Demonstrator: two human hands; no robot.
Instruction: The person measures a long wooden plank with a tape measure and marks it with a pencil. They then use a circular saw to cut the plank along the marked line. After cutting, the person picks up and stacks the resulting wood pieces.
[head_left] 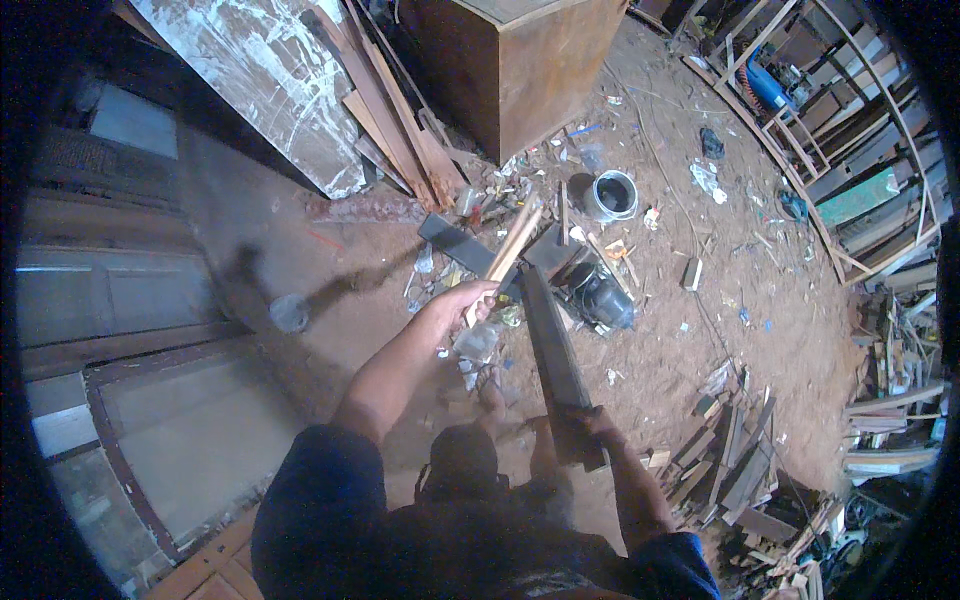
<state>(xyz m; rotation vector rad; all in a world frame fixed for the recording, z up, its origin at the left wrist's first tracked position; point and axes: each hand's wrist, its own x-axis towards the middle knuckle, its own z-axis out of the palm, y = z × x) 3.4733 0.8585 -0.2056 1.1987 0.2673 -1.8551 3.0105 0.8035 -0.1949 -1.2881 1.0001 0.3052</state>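
In front of me, my left hand point(478, 300) is closed around a few thin, pale wooden strips point(515, 240) that point up and away. My right hand point(592, 424) grips the near end of a long dark board point(553, 350), which slants away toward the strips. Beyond the strips, another dark board point(455, 243) lies crosswise on the ground; whether it touches the long one I cannot tell. A dark, rounded machine point(605, 298), perhaps a power tool, rests just right of the long board's far end.
A bucket point(614, 196) with a pale rim stands beyond the machine. A brown wooden cabinet point(545, 85) and leaning planks point(395, 110) stand at the back. Offcuts point(730, 455) are heaped at right. Panels point(230, 425) lie left. A cord point(690, 225) crosses the littered dirt floor.
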